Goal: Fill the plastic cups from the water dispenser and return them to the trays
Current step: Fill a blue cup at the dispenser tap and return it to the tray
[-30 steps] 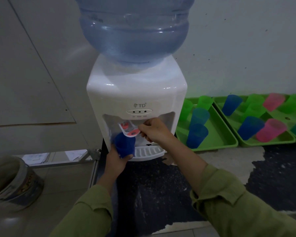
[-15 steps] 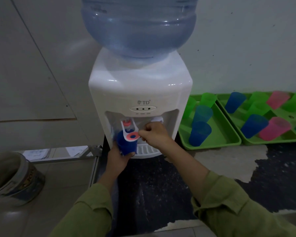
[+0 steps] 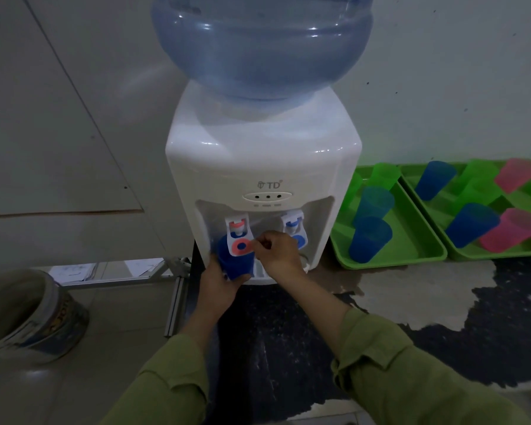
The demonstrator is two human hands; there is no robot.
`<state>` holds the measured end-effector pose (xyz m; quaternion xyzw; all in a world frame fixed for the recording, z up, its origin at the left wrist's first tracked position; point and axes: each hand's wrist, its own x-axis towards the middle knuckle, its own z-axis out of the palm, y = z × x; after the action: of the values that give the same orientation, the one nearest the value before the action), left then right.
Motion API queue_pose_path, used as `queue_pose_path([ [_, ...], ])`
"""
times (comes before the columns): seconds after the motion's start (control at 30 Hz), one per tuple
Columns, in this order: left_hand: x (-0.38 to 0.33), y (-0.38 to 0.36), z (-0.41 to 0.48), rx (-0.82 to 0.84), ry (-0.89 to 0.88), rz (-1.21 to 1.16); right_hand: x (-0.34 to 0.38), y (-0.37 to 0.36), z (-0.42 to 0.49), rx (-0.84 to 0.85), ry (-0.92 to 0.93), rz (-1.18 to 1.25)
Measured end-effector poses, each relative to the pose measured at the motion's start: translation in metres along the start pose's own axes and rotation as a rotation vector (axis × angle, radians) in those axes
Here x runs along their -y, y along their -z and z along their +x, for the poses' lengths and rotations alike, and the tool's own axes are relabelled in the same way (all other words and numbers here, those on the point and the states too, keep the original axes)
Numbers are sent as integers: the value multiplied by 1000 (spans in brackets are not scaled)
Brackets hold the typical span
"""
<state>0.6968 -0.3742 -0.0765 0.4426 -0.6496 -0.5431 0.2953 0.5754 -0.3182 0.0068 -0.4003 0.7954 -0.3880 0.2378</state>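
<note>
The fingers (image 3: pixel 262 243) of the right hand (image 3: pixel 278 254) are curled and pinch the edge of the red tap lever (image 3: pixel 241 246), which hangs over the mouth of a blue cup (image 3: pixel 237 265). The left hand (image 3: pixel 218 285) grips that cup from below and behind, thumb on its left side, and holds it up under the red tap, in the recess of the water dispenser (image 3: pixel 264 161). Whether water is running into the cup cannot be told. Just right of the right hand sits the blue tap (image 3: pixel 293 225), untouched.

The dispenser is white and carries a large blue water bottle (image 3: pixel 261 44) upside down on top. Both arms wear green sleeves (image 3: pixel 390 372).

To the right of the dispenser, against the wall, lie two green trays side by side. The near tray (image 3: pixel 390 261) holds green, teal and blue cups – the closest one blue (image 3: pixel 370 240). The far tray (image 3: pixel 497 255) holds blue, green and pink cups, among them a pink cup (image 3: pixel 509 230) beside a blue one (image 3: pixel 469 224).

Well to the left, on the pale floor, stands a bucket (image 3: pixel 28 314).
</note>
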Motion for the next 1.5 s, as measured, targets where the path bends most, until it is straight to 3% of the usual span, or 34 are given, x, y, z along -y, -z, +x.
queue_pose_path([
  [0.5,-15,5,-21,12,-47,89,-20,-2,-21,-152,44,111],
  [0.97,-9,-11,-57,-67,21,151,-96,42,-61,-54,-45,-35],
  [1.5,-42,-177,-106,69,-39,165,-235,194,-71,-65,-74,-169],
])
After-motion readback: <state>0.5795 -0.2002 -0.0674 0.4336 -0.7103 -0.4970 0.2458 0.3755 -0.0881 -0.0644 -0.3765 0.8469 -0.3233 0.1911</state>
